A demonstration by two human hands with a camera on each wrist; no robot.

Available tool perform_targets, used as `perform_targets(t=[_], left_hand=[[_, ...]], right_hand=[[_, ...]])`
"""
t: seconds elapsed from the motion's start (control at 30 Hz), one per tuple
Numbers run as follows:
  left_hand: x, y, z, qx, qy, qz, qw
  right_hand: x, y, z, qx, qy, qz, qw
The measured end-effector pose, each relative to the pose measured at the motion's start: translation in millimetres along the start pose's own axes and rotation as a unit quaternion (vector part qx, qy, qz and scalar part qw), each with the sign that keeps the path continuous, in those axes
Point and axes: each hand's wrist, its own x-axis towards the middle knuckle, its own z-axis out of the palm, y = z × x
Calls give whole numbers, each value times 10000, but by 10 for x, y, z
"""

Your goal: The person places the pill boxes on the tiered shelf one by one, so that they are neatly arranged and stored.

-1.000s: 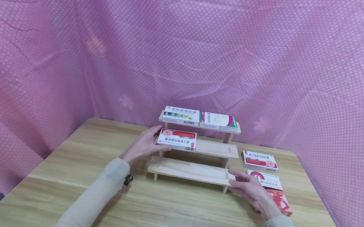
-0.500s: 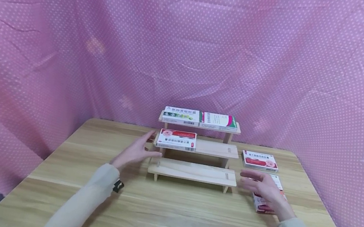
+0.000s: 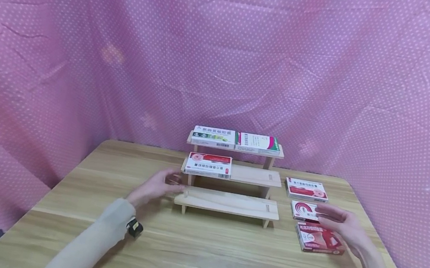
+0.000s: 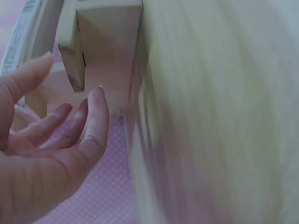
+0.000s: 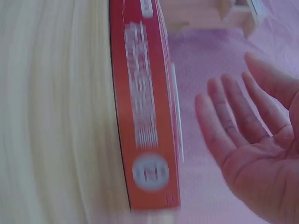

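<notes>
A three-tier wooden stand [image 3: 229, 203] stands on the table. My left hand [image 3: 154, 186] is at its left end, fingers loosely bent around nothing; whether it touches the wood I cannot tell. In the left wrist view that hand [image 4: 56, 154] shows an empty palm beside the stand's end. At the right, my right hand [image 3: 344, 227] hovers over a white medicine box with a red swirl [image 3: 303, 210] and a red medicine box [image 3: 318, 239]. The right wrist view has the hand [image 5: 252, 135] with relaxed fingers, apart from the red box's orange side [image 5: 145, 116].
On the top tier lie a white-and-green medicine box [image 3: 213, 137] and a white-and-magenta one [image 3: 257, 143]. A red-and-white medicine box [image 3: 209, 165] lies on the middle tier's left half. Another one [image 3: 306, 190] lies right of the stand. A pink dotted curtain [image 3: 226, 61] hangs behind.
My left hand has let go of the red-and-white box on the middle tier and moved down and left. My right hand has left the stand's lower right end and moved right over the boxes.
</notes>
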Motion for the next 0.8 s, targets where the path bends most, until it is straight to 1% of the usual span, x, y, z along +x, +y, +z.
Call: perform_targets(t=[0.07, 0.17, 0.23, 0.37, 0.47, 0.57, 0.7, 0.8], left_hand=[[-10, -2, 15, -356, -51, -154, 9992], [-24, -15, 29, -684, -58, -371, 9969], [-34, -21, 36, -708, -40, -496, 9962], [-44, -36, 45, -625, -90, -590, 9963], [-39, -40, 49, -734, -156, -625, 9952], [-32, -37, 50, -942, -262, -716, 9926], [-26, -36, 48, -1056, -384, -795, 9905], [-24, -44, 55, -1068, -439, -770, 9903]], right_hand=[[-36, 39, -74, -115, -4, -23, 9999], [-73, 99, -160, -322, 51, -44, 9995], [-87, 137, -201, -319, 15, -53, 9995], [-116, 199, -253, -267, -158, -83, 9995], [-133, 239, -266, -254, -291, 22, 9993], [-141, 277, -258, -366, -262, 293, 9986], [-154, 315, -249, -491, -360, 447, 9971], [-185, 339, -248, -433, -627, 373, 9964]])
